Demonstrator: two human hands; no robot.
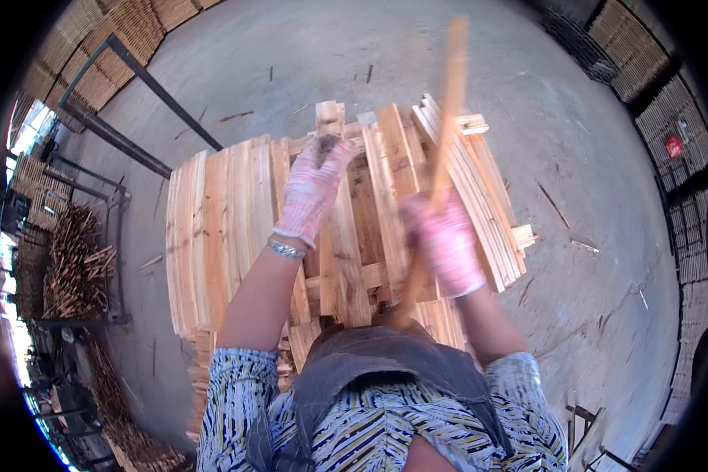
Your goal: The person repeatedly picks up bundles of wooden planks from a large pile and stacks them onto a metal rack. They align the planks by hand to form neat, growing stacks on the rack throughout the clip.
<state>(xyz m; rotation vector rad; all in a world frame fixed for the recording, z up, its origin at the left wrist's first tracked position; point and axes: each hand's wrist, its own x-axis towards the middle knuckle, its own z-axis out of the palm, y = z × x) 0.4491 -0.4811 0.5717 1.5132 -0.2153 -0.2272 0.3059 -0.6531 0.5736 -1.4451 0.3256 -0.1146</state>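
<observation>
My left hand (317, 185), in a pink and white knit glove, is closed over a pale wooden plank (344, 267) that lies lengthwise on the stack. A dark smudge shows at its fingertips. On the right, my gloved right hand (444, 240) is wrapped round a long narrow wooden strip (451, 102). That strip stands out steeply over the pile, its far end raised and its near end by my apron; strip and hand are both smeared by motion. Beneath both hands lies a stack of planks (228, 212), with gaps between some boards in the middle.
Several boards (480, 212) lie slanted along the stack's right side. A dark metal frame (145, 82) stands at the far left. Loose sticks are heaped on a rack (79, 271) to the left. Stacked timber (676, 134) lines the right wall, and wood scraps lie on the concrete floor (590, 204).
</observation>
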